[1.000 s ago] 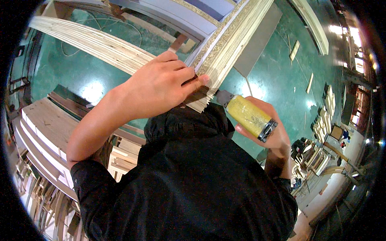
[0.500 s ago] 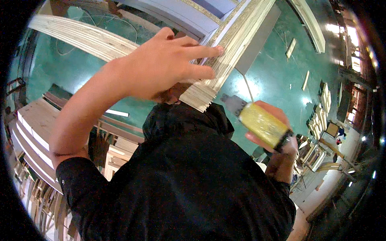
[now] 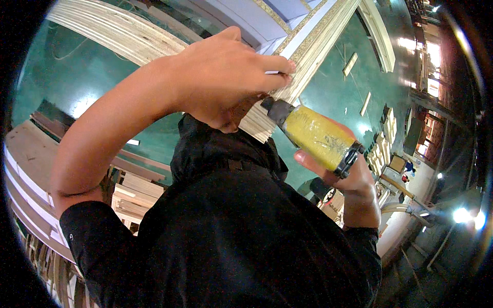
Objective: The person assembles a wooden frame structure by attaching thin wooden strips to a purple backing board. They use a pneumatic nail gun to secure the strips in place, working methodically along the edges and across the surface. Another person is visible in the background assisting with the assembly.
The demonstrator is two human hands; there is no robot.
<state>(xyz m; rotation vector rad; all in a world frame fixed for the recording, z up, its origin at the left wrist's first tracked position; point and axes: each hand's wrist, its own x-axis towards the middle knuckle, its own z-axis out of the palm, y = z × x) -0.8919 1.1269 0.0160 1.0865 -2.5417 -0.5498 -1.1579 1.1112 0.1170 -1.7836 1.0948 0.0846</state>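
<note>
My left hand (image 3: 233, 77) is bent over the near end of a bundle of pale, layered wooden strips (image 3: 262, 128), gripping it with the fingers across the top. Its thumb is partly hidden. My right hand (image 3: 354, 164) is wrapped round a yellow and black nail gun (image 3: 318, 136). The tool's dark nose points up and left, close beside the strips and my left fingertips; I cannot tell whether it touches the wood.
Beyond the strips lies a pale lilac panel frame (image 3: 246, 25) with chipboard edges. A curved layered wooden piece (image 3: 118, 33) reaches off left. Stacked boards (image 3: 31, 169) stand at lower left. Loose wood offcuts (image 3: 351, 65) lie on the green floor (image 3: 328, 87) at right.
The nail gun in my right hand has moved up and left, bringing its nose to the strips. My left fingers have drawn closer together and curled more over the bundle.
</note>
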